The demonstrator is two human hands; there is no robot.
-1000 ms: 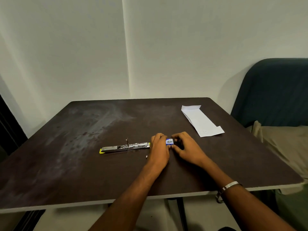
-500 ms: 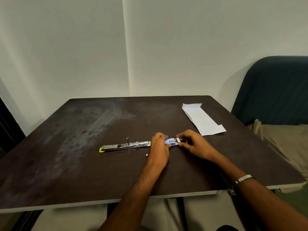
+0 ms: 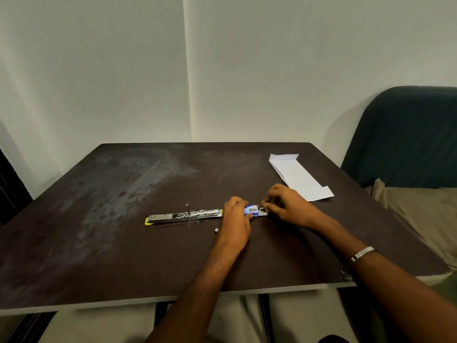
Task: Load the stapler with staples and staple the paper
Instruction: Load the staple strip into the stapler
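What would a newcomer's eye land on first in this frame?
Both hands meet at mid-table: the left hand holds a small blue staple box while the right hand pinches at its open end. Left of them lies the stapler, opened flat. Folded white paper lies at the far right.

Left arm: we are reaching it forward from the lower middle, forearm bare.
Left hand [image 3: 236, 220]: we are laying it knuckles up, fingers curling down over something small beneath them (what exactly is hidden).
Right arm: we are bringing it in from the lower right corner, a pale band sitting on the wrist.
Right hand [image 3: 288, 206]: we are bending its fingertips [image 3: 265, 206] inward toward the left hand, pinching at a small item, the two hands nearly touching.
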